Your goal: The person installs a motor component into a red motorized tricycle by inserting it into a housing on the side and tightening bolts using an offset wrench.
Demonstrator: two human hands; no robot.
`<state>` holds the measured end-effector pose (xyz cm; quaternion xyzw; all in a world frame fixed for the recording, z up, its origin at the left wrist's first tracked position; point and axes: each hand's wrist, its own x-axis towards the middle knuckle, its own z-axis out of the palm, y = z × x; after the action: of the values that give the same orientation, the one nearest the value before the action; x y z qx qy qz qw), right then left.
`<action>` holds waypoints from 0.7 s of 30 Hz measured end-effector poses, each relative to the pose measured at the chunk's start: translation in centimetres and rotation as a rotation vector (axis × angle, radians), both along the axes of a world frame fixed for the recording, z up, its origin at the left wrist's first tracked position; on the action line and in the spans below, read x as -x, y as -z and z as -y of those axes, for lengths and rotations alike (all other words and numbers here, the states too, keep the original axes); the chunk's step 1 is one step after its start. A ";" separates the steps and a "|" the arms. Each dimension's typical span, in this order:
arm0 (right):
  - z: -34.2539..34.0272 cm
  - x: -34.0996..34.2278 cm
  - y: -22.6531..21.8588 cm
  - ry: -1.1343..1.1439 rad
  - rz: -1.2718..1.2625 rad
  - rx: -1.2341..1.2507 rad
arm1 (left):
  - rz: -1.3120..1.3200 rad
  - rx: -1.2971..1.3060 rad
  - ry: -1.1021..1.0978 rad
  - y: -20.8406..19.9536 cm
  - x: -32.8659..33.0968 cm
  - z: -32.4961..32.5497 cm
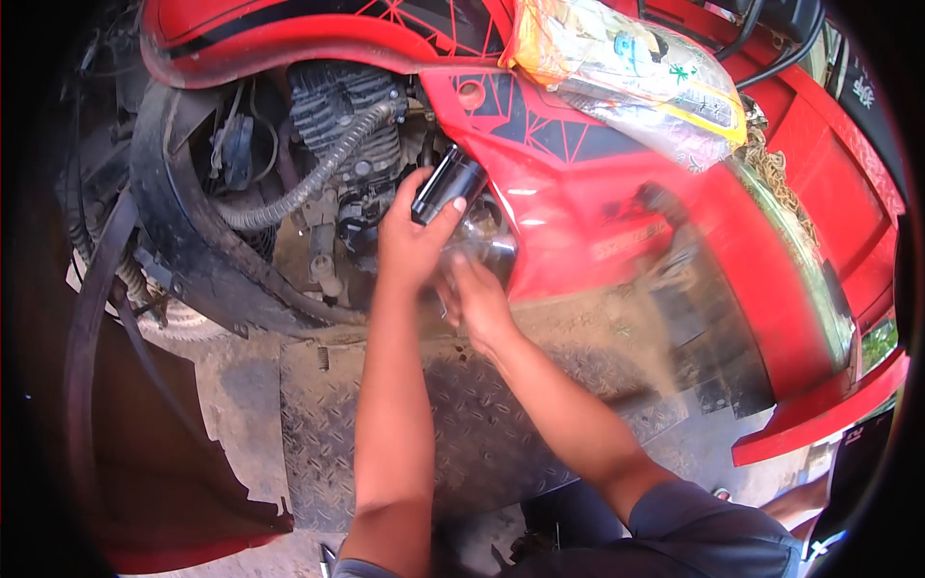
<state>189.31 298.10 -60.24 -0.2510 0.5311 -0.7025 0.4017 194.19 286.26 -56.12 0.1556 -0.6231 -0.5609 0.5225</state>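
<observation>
My left hand [412,236] is closed around a glossy black cylinder [451,185], which tilts up and to the right beside the engine. I cannot make out what kind of part or tool it is. Just below and to the right, my right hand [474,301] has its fingers curled in front of a shiny rounded metal part [489,239]. Motion blurs those fingers, and whatever they may hold is hidden. Behind both hands is the finned engine [352,120] of a red vehicle, with a ribbed metal-look hose [318,173] running down its left side.
Red body panels [568,207] border the engine on the right, with a plastic bag [626,72] lying on top. A dusty tread-plate footboard [385,433] spans below my forearms. A black curved fender [178,202] stands at left, and a dark red panel [164,433] at lower left.
</observation>
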 end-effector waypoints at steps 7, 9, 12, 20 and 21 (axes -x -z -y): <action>-7.0 0.4 4.6 -0.185 -1.159 -0.473 | -0.011 0.062 -0.032 0.5 0.4 0.1; -9.4 0.4 5.0 -0.245 -1.446 -0.464 | -0.048 0.061 -0.009 0.6 0.4 0.2; -10.3 0.8 3.8 -0.331 -1.489 -0.404 | -0.024 0.029 0.003 0.4 0.3 0.3; -0.6 6.3 -4.8 0.110 0.006 -0.073 | -0.136 -0.073 0.094 -0.1 0.4 -0.1; 0.2 6.6 -5.5 0.070 0.007 -0.090 | -0.138 -0.066 0.114 -0.1 0.3 -0.1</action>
<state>182.72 297.89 -54.78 -0.2118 0.5691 -0.6924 0.3897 193.88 286.41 -56.04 0.0982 -0.5748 -0.6191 0.5260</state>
